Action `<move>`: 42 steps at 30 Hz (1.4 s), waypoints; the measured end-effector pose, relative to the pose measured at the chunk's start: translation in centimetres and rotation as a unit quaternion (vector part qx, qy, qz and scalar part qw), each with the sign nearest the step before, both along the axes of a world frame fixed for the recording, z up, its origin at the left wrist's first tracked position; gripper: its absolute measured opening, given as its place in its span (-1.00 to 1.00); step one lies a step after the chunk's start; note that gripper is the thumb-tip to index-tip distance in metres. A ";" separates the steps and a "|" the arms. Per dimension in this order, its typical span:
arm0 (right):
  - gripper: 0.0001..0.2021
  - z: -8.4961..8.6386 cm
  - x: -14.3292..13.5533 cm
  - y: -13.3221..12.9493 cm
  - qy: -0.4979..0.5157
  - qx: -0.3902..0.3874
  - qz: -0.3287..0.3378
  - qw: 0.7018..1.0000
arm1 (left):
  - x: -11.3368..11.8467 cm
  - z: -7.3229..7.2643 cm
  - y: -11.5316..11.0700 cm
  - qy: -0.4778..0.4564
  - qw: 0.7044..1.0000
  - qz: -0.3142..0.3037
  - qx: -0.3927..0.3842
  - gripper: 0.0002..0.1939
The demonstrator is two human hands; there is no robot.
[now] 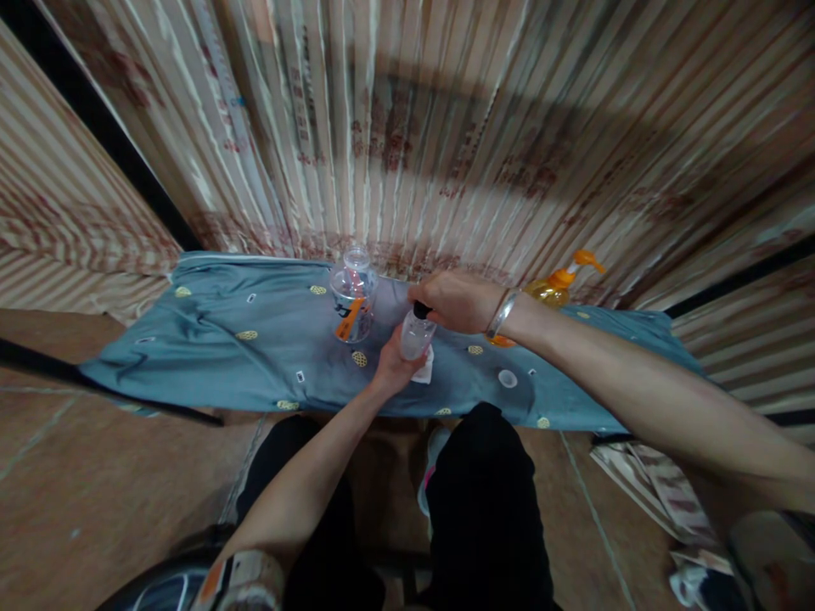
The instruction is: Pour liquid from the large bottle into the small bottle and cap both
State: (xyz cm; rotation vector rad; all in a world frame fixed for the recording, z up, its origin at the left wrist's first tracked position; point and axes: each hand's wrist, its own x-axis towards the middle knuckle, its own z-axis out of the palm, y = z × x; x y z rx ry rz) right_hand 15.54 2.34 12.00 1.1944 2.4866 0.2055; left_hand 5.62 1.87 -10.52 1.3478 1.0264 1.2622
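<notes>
Setting: a seated person in black trousers works over a low worktop draped in a grey-blue patterned cloth, with striped curtain fabric hanging behind it.
Small bottle: a clear small bottle with a black cap stands upright near the middle of the worktop, towards its front edge.
Left hand: the left hand wraps around the lower body of the small bottle from the near side, fingers closed on it; a piece of white tissue shows just beside the palm, touching the bottle's base.
Right hand: the right hand comes from above, fingers curled down over the black cap and gripping it; a silver bangle sits on the wrist.
Jar: a clear round jar with orange markings stands just left of the hands, nearer the back edge.
Pump bottle: an orange pump bottle stands by the back edge towards the right end, partly hidden behind the right wrist.
Floor: brown tiles lie under the worktop.
</notes>
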 end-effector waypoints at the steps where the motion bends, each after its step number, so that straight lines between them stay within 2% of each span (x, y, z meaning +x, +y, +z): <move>1: -0.77 -0.1 0.0 0.0 -0.004 -0.001 -0.001 1.000 | 0.0 0.0 0.0 -0.003 1.000 -0.001 0.000 -0.33; 8: -0.76 -0.4 -0.2 0.2 -0.004 0.018 -0.010 1.000 | 0.2 -0.1 0.0 -0.012 1.000 -0.002 0.001 -0.30; 14: -0.61 -0.6 -0.1 0.5 -0.009 0.026 -0.031 0.999 | 0.1 0.0 -0.2 -0.021 1.000 -0.007 0.000 -0.35; 17: -0.58 -0.7 -0.2 0.4 -0.002 0.008 -0.002 1.000 | 0.1 0.1 -0.1 -0.016 1.000 -0.001 -0.007 -0.35; 22: -0.73 -0.9 -0.7 0.6 -0.051 0.004 0.001 0.999 | 0.3 -0.2 -0.1 -0.017 1.000 -0.002 -0.014 -0.31; 27: -0.60 -1.0 -0.6 0.8 -0.038 0.014 -0.008 0.999 | 0.2 -0.1 -0.1 -0.027 1.000 -0.010 -0.006 -0.34; 30: -0.64 -0.9 -0.6 0.7 -0.029 0.006 0.006 1.000 | 0.1 0.1 -0.2 -0.022 1.000 -0.006 -0.007 -0.32; 34: -0.80 -0.5 -0.8 0.5 -0.061 0.003 0.015 0.998 | 0.1 0.3 -0.1 -0.018 1.000 -0.005 -0.008 -0.33; 42: -0.78 -0.9 -0.7 0.6 -0.063 0.003 0.045 0.997 | 0.3 -0.2 0.0 -0.021 1.000 -0.007 -0.004 -0.30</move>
